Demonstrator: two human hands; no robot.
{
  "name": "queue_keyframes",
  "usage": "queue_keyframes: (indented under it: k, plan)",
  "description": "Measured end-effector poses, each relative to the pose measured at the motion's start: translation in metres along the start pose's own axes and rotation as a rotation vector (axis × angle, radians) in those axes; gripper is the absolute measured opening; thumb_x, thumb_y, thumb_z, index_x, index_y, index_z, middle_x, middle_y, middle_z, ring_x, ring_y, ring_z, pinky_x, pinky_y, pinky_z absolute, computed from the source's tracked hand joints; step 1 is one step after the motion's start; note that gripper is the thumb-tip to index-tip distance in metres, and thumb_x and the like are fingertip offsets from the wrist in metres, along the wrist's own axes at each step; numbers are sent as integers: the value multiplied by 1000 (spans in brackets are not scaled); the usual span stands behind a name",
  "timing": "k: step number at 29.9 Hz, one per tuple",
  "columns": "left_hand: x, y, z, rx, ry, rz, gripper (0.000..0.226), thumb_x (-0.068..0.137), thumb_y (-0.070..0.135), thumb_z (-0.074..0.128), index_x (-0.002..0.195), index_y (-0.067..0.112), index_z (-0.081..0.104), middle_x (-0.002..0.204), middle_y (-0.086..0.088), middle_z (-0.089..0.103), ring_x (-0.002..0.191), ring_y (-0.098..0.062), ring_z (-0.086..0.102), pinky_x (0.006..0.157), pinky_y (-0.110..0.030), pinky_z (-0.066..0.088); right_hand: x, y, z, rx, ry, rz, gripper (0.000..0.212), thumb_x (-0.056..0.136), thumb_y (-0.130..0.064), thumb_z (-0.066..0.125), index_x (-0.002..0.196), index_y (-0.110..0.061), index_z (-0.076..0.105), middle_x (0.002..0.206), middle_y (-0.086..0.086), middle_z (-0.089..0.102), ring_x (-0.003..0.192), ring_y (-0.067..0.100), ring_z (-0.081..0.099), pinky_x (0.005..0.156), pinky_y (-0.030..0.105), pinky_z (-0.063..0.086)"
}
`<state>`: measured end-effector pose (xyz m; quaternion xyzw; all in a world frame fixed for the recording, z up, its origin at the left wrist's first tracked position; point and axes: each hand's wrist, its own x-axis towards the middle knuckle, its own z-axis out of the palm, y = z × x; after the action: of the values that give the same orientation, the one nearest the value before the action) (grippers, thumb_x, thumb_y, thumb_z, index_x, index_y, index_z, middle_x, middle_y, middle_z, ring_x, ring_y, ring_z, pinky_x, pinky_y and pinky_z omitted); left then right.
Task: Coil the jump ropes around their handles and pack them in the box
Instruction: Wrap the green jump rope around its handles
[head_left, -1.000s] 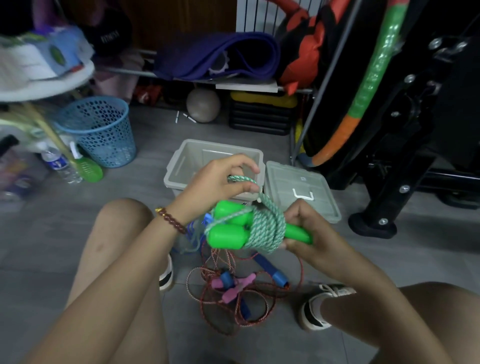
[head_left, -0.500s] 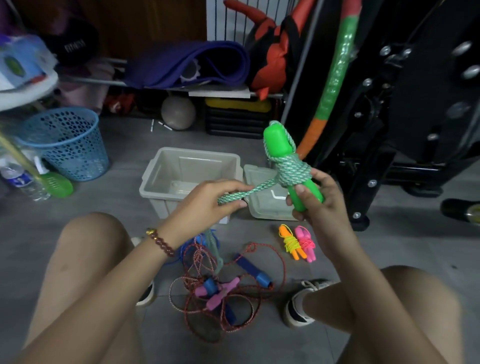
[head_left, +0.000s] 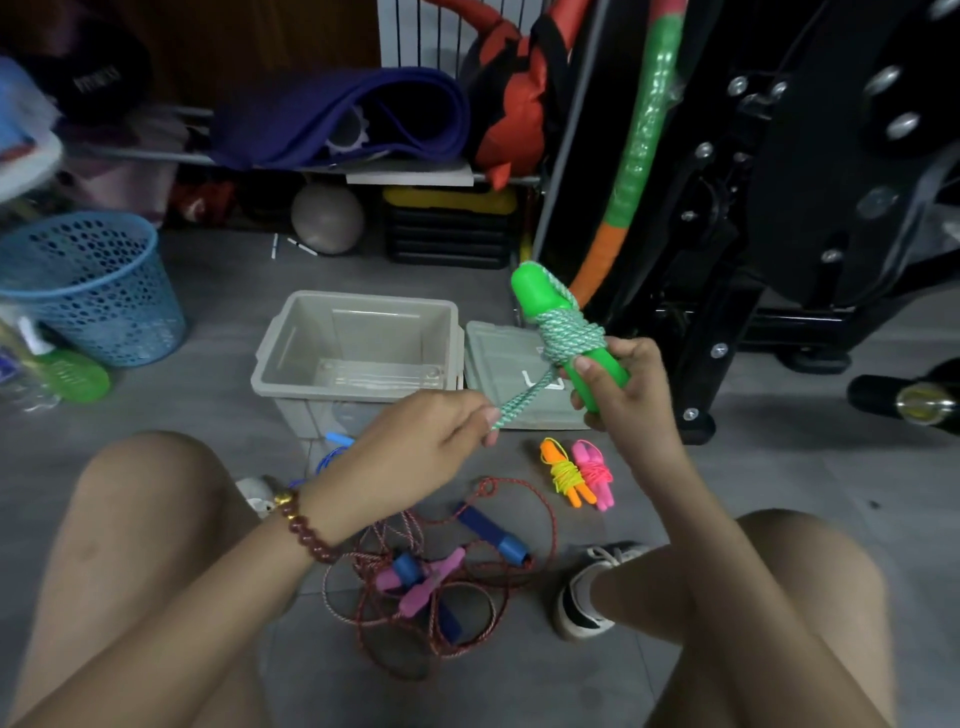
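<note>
Our left hand (head_left: 415, 452) has its fingers (head_left: 475, 415) closed in a pinch on the free end of the green-white cord (head_left: 522, 397), and this end runs tight up and to the right, toward the other hand. Just behind the left wrist a blue cord (head_left: 323, 461) lies loose on the floor (head_left: 234, 312). Under these fingers, nearer to us, a red rope (head_left: 488, 486) lies in a tangle with blue and pink handles (head_left: 426, 579), not coiled at all. Beyond the left fingers stands the box (head_left: 358, 304), open, and we see no rope inside it. Its lid (head_left: 493, 358) lies beside it, behind the tight cord. Our right hand (head_left: 623, 400) has its fingers (head_left: 584, 371) curled around the lower part of the green handles (head_left: 602, 369), which are tilted with the top end away from us. Many turns of the cord sit around them just above these fingers. Below the right fingers, on the floor, the orange and pink ropes (head_left: 576, 473) lie coiled and ready. So we judge that two small ropes are coiled and the green one is almost finished, with only its end to be fixed. The red and blue ones are not yet coiled, and nothing is packed yet.
</note>
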<state>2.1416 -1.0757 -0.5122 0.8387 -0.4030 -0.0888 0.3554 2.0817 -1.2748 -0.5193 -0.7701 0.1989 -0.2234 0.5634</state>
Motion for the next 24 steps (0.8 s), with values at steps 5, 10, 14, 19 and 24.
queue_keyframes:
  k: [5, 10, 14, 19, 24]
  plan:
    - [-6, 14, -5, 78, 152, 106, 26, 82, 46, 63, 68, 26, 54, 40, 10, 33, 39, 6, 41, 44, -21, 24, -8, 7, 13, -279, -178, -88, 27, 91, -19, 61, 100, -16, 36, 89, 1, 54, 79, 20, 55, 69, 33, 43]
    - [-7, 14, -7, 299, 278, 332, 34, 81, 43, 53, 68, 13, 61, 48, 11, 39, 42, -14, 45, 43, -22, 36, -16, 8, 25, -474, -269, -235, 25, 89, -12, 62, 104, -8, 42, 105, 5, 50, 90, 16, 47, 68, 20, 29]
    - [-8, 13, -17, 385, 362, 381, 29, 79, 38, 62, 66, 12, 60, 51, 8, 45, 45, -17, 49, 42, -23, 38, -23, 6, 33, -501, -382, -322, 25, 90, -7, 59, 107, -2, 42, 100, 2, 45, 83, 14, 44, 65, 8, 32]
    - [-3, 8, -26, 326, 403, 304, 28, 74, 44, 68, 70, 17, 65, 57, 16, 34, 51, -3, 36, 46, -21, 37, -31, -1, 30, -538, -627, -308, 27, 91, -11, 59, 105, -16, 36, 93, -10, 46, 79, 2, 43, 65, 19, 31]
    - [2, -4, -22, 321, 364, 237, 36, 70, 55, 60, 72, 20, 66, 53, 17, 35, 54, -2, 42, 53, -19, 37, -44, -3, 32, -576, -837, -305, 47, 93, -13, 54, 132, -22, 30, 120, 0, 54, 100, 16, 55, 84, 35, 46]
